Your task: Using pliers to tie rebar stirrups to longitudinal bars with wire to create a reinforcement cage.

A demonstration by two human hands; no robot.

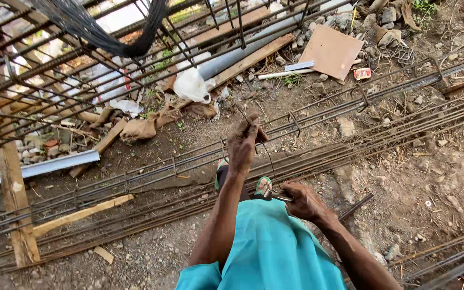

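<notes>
Hands first, since they're closest to my view: right hand (304, 201) is closed around a small metal tool (279, 196) just above the teal cloth (275, 247), and left hand (247, 142) is pinched shut on a thin tie wire (267, 156) that curves down to that tool. Both sit right over the long rebar cage (151, 174) lying across the dirt, one green sandal (263, 185) planted against it. Further back I see a wooden plank (243, 64), a grey pipe (243, 51), a white bag (191, 86) and a cardboard square (331, 51).
</notes>
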